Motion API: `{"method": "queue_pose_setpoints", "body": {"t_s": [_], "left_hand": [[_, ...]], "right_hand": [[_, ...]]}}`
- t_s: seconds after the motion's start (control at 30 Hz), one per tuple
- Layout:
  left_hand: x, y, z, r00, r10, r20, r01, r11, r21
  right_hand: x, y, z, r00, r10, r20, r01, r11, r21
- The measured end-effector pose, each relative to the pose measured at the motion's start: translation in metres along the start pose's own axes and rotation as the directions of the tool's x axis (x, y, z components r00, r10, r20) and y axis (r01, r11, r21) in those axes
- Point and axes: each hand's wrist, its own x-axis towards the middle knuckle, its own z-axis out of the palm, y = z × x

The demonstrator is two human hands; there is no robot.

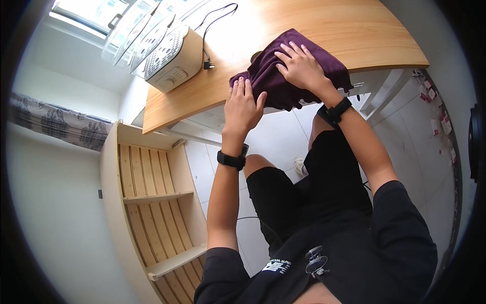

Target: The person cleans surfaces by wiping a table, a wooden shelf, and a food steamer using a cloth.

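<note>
A dark purple cloth (324, 55) lies rumpled over the front edge of the wooden table, its lower edge hanging down in folds. My right hand (302, 68) rests flat on its upper part, fingers spread. At the cloth's left end, my left hand (243, 106) touches the fabric with its fingertips, fingers stretched out and thumb apart. A small part of a round, brownish object (256, 56) shows at the cloth's far left edge; the rest of it is covered.
On the wooden table (374, 30), a cream food steamer (177, 61) with clear stacked tiers stands at the left. Its black cord and plug (208, 65) lie beside it. Below left is a slatted wooden shelf unit (157, 202). Small pink-and-white packets (429, 93) lie along the right wall.
</note>
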Motion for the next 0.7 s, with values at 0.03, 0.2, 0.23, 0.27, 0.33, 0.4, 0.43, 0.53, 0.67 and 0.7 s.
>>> {"method": "queue_pose_setpoints", "body": {"t_s": [0.03,0.2,0.23,0.27,0.33,0.4,0.43,0.53,0.67,0.7], "left_hand": [[0.004,0.001,-0.002,1.0,-0.007,0.012,0.007,1.0,-0.015],[0.036,-0.012,0.0,0.996,0.014,0.093,-0.009,0.998,-0.061],[0.045,-0.016,0.001,0.994,0.014,0.11,-0.005,0.997,-0.081],[0.055,-0.019,0.003,0.992,0.015,0.129,-0.002,0.995,-0.102],[0.083,-0.039,0.021,0.987,0.055,0.151,-0.028,0.985,-0.171],[0.115,-0.059,0.026,0.967,0.136,0.214,-0.081,0.965,-0.249],[0.131,-0.065,0.025,0.947,0.162,0.277,-0.089,0.962,-0.259],[0.181,-0.081,0.045,0.897,0.248,0.366,-0.199,0.966,-0.167],[0.205,-0.058,0.037,0.821,0.308,0.48,-0.373,0.927,0.043],[0.205,-0.054,0.045,0.883,0.237,0.404,-0.25,0.968,-0.02]], "right_hand": [[-0.001,0.0,-0.001,1.0,0.0,0.006,0.0,1.0,-0.005],[-0.004,0.0,-0.004,1.0,-0.01,0.009,0.01,1.0,-0.028],[-0.002,0.0,-0.004,1.0,-0.013,0.01,0.014,0.999,-0.042],[-0.001,0.0,-0.002,1.0,-0.015,0.0,0.015,0.999,-0.041],[0.002,0.001,0.002,1.0,-0.014,-0.015,0.013,0.999,-0.044],[0.001,0.0,0.003,1.0,0.009,-0.021,-0.009,0.999,-0.037],[0.002,-0.002,0.003,1.0,0.017,-0.026,-0.018,0.999,-0.034],[0.005,-0.005,0.002,0.998,0.059,-0.038,-0.06,0.998,-0.036],[0.006,-0.006,0.002,0.994,0.081,-0.078,-0.082,0.996,-0.016],[0.006,-0.006,0.002,0.993,0.084,-0.079,-0.085,0.996,-0.012]]}}
